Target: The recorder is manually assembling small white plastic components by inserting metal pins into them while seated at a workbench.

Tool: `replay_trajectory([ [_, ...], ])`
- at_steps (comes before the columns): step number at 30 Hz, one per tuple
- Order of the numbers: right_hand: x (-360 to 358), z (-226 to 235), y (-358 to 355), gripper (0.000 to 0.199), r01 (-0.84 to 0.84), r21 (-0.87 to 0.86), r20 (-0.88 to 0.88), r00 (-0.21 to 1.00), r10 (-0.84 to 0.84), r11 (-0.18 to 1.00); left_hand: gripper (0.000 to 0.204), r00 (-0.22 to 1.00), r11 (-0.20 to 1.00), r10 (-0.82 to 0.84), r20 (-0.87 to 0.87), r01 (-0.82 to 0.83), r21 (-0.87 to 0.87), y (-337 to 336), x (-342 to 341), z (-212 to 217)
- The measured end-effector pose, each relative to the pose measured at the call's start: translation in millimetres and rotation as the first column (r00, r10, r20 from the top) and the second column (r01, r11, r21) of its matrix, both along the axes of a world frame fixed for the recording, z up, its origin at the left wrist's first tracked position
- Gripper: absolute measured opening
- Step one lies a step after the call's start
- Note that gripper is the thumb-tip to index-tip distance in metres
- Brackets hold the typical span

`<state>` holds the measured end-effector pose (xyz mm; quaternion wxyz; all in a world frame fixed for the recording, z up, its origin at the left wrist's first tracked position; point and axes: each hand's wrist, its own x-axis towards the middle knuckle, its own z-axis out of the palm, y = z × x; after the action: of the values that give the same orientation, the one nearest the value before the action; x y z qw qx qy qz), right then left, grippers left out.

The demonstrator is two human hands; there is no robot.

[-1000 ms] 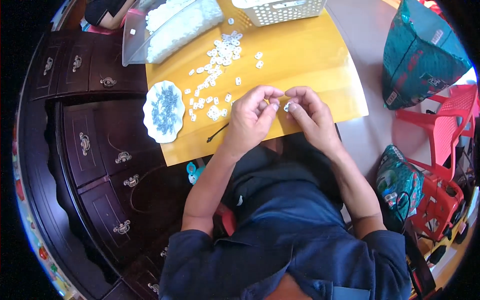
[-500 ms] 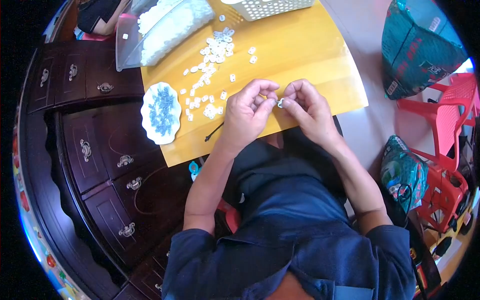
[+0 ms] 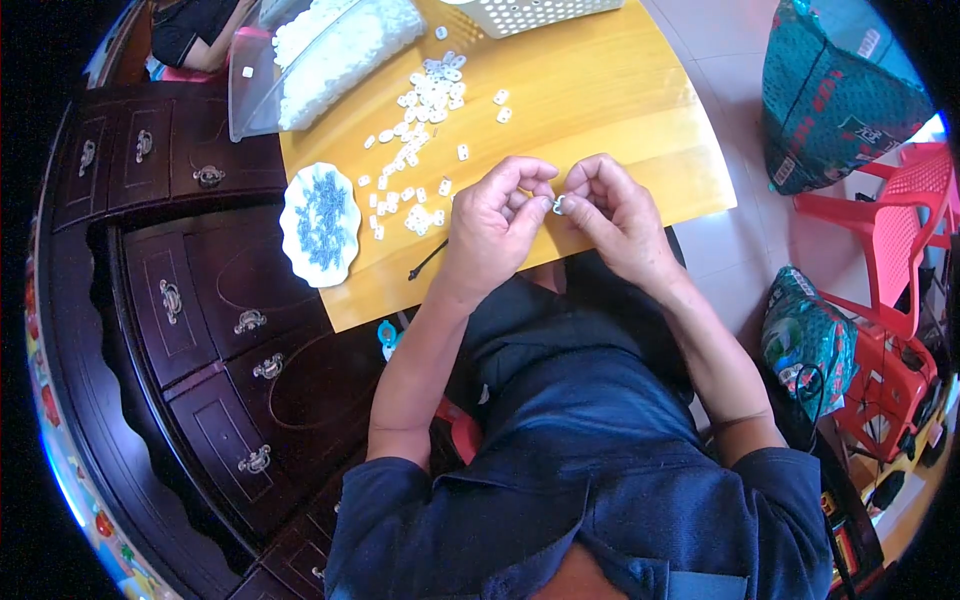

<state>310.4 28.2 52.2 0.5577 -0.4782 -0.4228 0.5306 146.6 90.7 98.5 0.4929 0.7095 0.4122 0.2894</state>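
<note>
While our right hand (image 3: pixel 628 228) pinches a white piece (image 3: pixel 558 205) upper mid-frame, our left hand (image 3: pixel 492 228), hold unclear, sits just left

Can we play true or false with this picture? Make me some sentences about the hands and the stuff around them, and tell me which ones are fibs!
1. The right hand holds a small white piece. True.
2. The two hands are far apart. False: the left hand is close beside the right hand, with the thumbs nearly meeting.
3. A wavy white plate holds small dark bits. True.
4. The wavy white plate is to the right of both hands. False: it lies to their left.
5. Loose white pieces lie on the yellow table. True.
6. Nothing red shows on the right side. False: a red chair stands there.
</note>
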Motion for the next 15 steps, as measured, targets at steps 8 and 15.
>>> replay_trajectory([
  [8,-1.6,0.5,0.1,0.012,0.012,-0.031,0.098,0.995,-0.008,0.999,0.026,0.994,0.998,-0.056,-0.089,0.057,0.007,0.2,-0.5,4.7],
  [15,-0.2,-0.2,0.7,0.012,0.001,-0.023,0.028,1.000,-0.001,1.000,0.025,0.996,0.997,-0.077,-0.037,0.076,-0.017,6.7,-7.3,3.3],
])
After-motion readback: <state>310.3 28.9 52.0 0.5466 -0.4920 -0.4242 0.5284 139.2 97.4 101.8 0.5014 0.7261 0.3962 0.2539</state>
